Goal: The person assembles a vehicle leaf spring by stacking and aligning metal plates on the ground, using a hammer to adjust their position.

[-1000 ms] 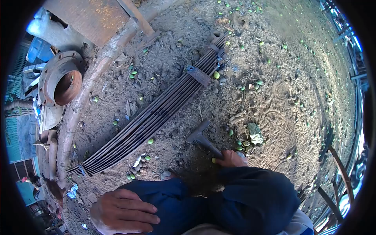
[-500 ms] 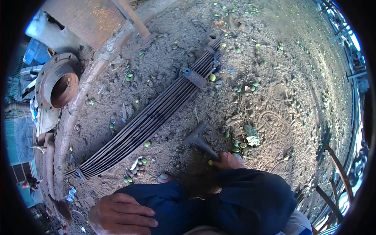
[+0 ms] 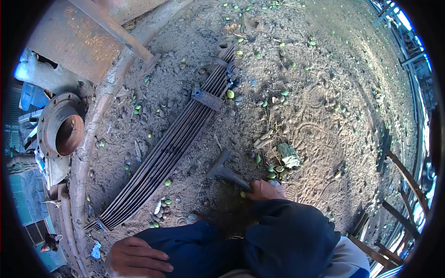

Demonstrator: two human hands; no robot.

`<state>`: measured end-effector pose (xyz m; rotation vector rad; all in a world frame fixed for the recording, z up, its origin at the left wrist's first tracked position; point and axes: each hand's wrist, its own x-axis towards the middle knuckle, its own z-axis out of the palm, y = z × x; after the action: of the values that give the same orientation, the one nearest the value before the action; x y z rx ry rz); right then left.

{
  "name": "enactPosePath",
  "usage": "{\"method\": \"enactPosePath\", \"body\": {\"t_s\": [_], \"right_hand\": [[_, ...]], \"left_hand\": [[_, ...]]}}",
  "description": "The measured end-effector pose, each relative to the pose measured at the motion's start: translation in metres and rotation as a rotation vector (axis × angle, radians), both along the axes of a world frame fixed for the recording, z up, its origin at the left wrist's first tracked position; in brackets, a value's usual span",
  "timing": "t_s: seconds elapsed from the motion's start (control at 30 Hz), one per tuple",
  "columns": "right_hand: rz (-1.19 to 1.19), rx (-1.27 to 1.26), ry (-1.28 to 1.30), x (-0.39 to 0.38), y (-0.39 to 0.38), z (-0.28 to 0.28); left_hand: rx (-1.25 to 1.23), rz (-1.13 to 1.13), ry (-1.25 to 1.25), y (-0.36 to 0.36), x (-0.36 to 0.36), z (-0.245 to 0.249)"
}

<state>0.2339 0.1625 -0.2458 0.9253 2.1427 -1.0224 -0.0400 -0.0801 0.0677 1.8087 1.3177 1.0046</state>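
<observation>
The person's right hand (image 3: 265, 190) is closed around the handle of a hammer (image 3: 227, 172), whose head points left, near the ground and right of a long stack of metal strips (image 3: 160, 160). The stack lies on the soil (image 3: 324, 185), running from near left to far centre, bound by a metal clamp (image 3: 207, 99). The left hand (image 3: 139, 257) holds nothing, resting with fingers extended on the trousers (image 3: 185, 238). Far left sits a rusty flanged pipe (image 3: 46, 125).

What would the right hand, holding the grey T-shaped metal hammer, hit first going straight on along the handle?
Likely the long dark-brown bundle of metal strips; the hammer leads the right hand there over brown soil, though depth is unclear.
</observation>
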Motion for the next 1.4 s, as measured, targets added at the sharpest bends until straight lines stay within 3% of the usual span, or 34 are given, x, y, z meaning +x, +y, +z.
{"method": "enactPosePath", "body": {"t_s": [1.33, 1.4], "right_hand": [[0.039, 0.048, 0.014, -0.007, -0.004, 0.002], [0.034, 0.058, 0.029, -0.007, -0.005, 0.000]], "left_hand": [[-0.027, 0.028, -0.025, -0.015, -0.004, 0.005], [-0.158, 0.042, 0.051, -0.019, -0.001, 0.005]]}}
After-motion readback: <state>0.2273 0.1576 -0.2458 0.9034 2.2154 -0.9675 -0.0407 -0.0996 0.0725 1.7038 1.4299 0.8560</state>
